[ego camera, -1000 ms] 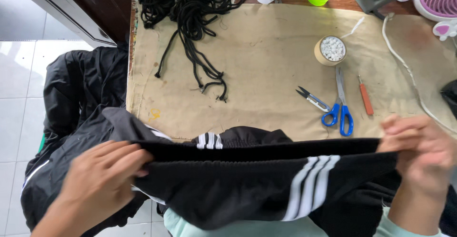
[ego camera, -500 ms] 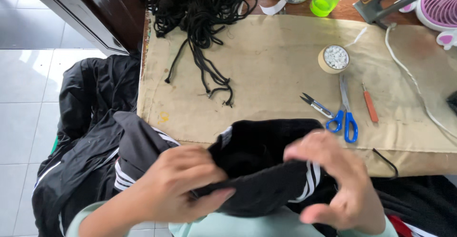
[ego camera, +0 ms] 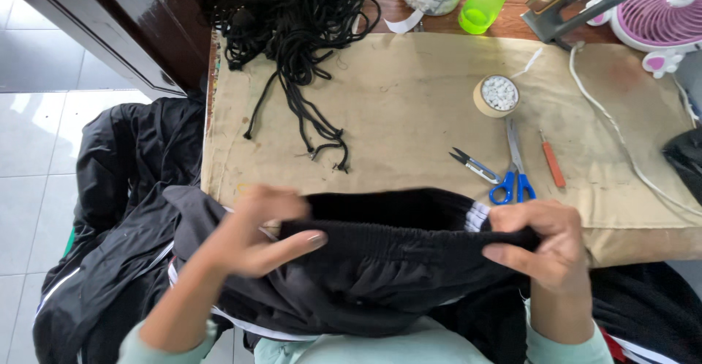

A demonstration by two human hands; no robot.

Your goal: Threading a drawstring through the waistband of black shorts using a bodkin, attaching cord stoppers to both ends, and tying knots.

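black garment [ego camera: 380, 276], elastic waistband stretched flat

A table [ego camera: 409, 108] covered in tan cloth fills the upper middle of the frame. On it lie black cords [ego camera: 292, 20] at upper left, a tape roll [ego camera: 496, 95], blue-handled scissors [ego camera: 515, 166], small snips [ego camera: 474, 165] and an orange-handled tool [ego camera: 552, 163] right of centre.

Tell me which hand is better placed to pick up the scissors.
Right, probably. The scissors lie on the cloth just beyond the right hand, though it grips the waistband. The left hand is open but farther off.
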